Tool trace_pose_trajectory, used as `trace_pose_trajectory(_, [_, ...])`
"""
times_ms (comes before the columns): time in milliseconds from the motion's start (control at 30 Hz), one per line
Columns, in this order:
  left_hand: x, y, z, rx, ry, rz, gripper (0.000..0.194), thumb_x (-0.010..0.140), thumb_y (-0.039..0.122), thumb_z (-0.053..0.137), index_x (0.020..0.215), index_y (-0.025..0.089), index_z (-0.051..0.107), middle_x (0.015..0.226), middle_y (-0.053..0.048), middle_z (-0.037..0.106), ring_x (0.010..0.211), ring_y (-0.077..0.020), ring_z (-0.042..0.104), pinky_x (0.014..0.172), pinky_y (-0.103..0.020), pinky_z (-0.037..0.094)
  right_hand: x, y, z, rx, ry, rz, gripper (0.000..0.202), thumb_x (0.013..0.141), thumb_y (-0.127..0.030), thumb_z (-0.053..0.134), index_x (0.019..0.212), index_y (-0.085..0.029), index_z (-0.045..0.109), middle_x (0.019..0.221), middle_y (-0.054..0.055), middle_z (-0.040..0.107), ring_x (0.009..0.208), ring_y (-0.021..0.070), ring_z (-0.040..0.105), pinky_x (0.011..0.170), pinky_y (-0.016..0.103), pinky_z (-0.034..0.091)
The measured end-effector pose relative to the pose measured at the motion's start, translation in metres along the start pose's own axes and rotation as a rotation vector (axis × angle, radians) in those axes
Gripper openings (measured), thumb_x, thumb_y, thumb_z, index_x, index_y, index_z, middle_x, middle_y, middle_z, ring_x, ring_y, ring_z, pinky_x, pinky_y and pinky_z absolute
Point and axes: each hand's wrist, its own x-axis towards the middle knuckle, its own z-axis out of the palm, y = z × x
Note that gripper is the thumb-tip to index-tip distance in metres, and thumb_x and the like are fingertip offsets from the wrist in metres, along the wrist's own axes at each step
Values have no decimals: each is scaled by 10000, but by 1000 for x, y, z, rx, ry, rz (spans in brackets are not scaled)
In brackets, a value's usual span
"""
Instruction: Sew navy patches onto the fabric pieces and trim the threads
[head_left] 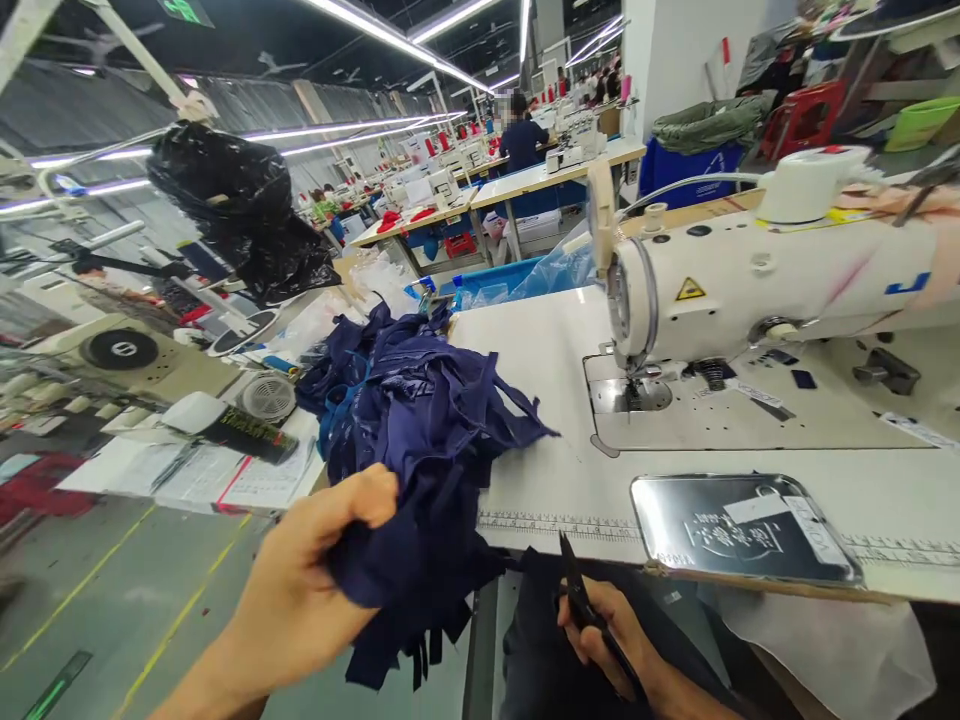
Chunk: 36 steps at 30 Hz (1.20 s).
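My left hand [307, 580] grips a bunch of navy fabric [420, 400] by its lower left part, thumb on top. The fabric lies heaped at the table's left end, and strips hang over the front edge. In my right hand [611, 635], low and right of the fabric, is a pair of black scissors [576, 580]; the blades point up toward the table edge and touch no fabric.
A white sewing machine [772, 270] stands on the white table [540, 480] at the right. A metal tin lid [742, 530] lies at the front edge. A black plastic bag [240, 200] hangs upper left, above papers [262, 480] and a dark cup [247, 430]. A person [523, 138] sits farther back.
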Motion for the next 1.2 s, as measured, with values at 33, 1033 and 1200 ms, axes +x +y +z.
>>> trace_pose_trajectory(33, [-11,0,-6,-64,45,-21,154,756,163,492,643,218,403,560,45,459,501,-101,461,467,-227,391,0,1,1,-8,-6,-18,567,790,-704,304,701,-173,482,493,-47,359,427,82,327,469,237,291])
trace_pose_trajectory(1033, [-84,-34,41,-186,157,-140,202,726,53,479,748,215,361,847,-18,563,756,-111,565,651,-245,472,46,-38,47,163,-498,133,586,752,-732,333,728,-159,457,573,-32,413,485,75,400,442,203,318])
trace_pose_trajectory(1200, [-86,-40,47,-175,148,-129,200,744,89,506,724,216,353,822,-25,616,760,-118,582,659,-245,482,51,-38,46,101,-465,118,631,702,-779,333,673,-161,458,526,-49,378,476,67,342,422,195,266])
